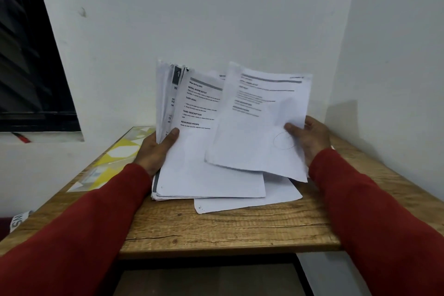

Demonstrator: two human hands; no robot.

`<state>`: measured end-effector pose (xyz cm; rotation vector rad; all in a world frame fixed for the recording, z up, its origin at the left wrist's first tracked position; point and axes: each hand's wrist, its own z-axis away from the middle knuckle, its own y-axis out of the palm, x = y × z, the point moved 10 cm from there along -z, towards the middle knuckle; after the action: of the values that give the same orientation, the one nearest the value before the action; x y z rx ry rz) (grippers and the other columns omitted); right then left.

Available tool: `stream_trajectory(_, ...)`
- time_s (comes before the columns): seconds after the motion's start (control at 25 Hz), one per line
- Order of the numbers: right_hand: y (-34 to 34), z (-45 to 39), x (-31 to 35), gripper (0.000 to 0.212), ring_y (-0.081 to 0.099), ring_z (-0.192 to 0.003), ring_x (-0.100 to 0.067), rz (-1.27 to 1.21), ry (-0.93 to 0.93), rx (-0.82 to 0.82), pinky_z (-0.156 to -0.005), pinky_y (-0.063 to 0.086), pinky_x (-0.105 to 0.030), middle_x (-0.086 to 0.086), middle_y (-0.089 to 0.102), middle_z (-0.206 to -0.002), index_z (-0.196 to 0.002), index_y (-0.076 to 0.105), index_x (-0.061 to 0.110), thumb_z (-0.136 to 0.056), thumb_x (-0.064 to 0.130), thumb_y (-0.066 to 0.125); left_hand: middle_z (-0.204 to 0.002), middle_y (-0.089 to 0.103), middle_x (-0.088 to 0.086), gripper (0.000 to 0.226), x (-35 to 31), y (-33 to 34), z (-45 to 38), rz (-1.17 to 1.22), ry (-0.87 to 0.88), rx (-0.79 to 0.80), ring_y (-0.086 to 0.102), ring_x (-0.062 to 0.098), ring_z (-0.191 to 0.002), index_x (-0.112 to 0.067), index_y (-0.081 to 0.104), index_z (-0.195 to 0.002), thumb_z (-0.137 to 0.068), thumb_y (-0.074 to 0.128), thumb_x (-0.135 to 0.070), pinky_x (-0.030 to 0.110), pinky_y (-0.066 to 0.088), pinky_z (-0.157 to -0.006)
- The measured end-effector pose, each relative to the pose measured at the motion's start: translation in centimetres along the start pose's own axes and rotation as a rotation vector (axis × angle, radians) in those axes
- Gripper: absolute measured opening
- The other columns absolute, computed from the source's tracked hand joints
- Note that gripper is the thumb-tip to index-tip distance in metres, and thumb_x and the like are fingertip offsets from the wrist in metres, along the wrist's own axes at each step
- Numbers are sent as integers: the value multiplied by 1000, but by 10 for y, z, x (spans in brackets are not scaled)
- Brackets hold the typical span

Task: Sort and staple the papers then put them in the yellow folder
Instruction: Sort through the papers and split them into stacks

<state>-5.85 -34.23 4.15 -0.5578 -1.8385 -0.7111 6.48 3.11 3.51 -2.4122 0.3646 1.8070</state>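
Observation:
My left hand (157,146) grips a thick stack of printed papers (192,151), held tilted up above the wooden table, thumb on the top page. My right hand (308,137) pinches a separate printed sheet (259,125) by its right edge, lifted and fanned away from the stack, overlapping it. Another white sheet (252,199) shows from beneath the stack, close to the table. The yellow folder (113,158), patterned yellow, white and grey, lies flat on the table's left side, just left of my left hand. No stapler is visible.
The wooden table (228,230) sits in a corner, white walls behind and to the right. A dark window (28,55) is at upper left. A printed white item (19,220) pokes out by the table's left edge. Bare wood shows in front of the papers.

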Motion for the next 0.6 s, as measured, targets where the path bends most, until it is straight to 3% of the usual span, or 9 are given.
stream_trajectory(0.12, -54, -17, 24, 42, 70, -84, -19, -17, -91, -182, -82, 58, -32, -7, 72, -102, -118, 64, 8, -79, -4, 75, -94, 67, -4, 27, -1, -6, 0, -1, 0, -24, 67, -6, -60, -11, 60, -119, -98, 58, -27, 10, 49, -51)
stream_trajectory(0.24, -105, -37, 23, 57, 68, -100, -27, 380, -42, -295, -93, 53, -35, -12, 70, -116, -126, 61, 7, -73, 6, 82, -96, 69, -5, 33, -1, -13, -3, -4, -3, -45, 68, -3, -66, -11, 61, -123, -96, 60, -30, 10, 50, -53)
stream_trajectory(0.4, -114, -41, -2, 51, 60, -117, -39, 1036, 120, -184, -99, 44, -39, -23, 62, -129, -124, 61, -5, -81, 17, 78, -95, 69, -5, 34, 4, -15, -8, -16, -16, -38, 68, 6, -82, -12, 61, -123, -96, 61, -32, 12, 52, -54)
stream_trajectory(0.52, -102, -34, -12, 61, 46, -132, -39, 1336, 206, -75, -110, 33, -45, -17, 49, -144, -141, 46, 7, -89, 26, 71, -96, 69, -5, 31, 8, -14, -10, -46, -23, -21, 67, 9, -83, -14, 60, -121, -96, 59, -33, 11, 52, -53)
stream_trajectory(0.6, -91, -34, -16, 64, 44, -134, -40, 1384, 231, 5, -111, 32, -49, -12, 47, -146, -146, 41, 19, -88, 24, 69, -95, 68, -5, 29, 10, -14, -10, -60, -26, -23, 65, 8, -80, -15, 60, -119, -97, 59, -33, 10, 50, -52)
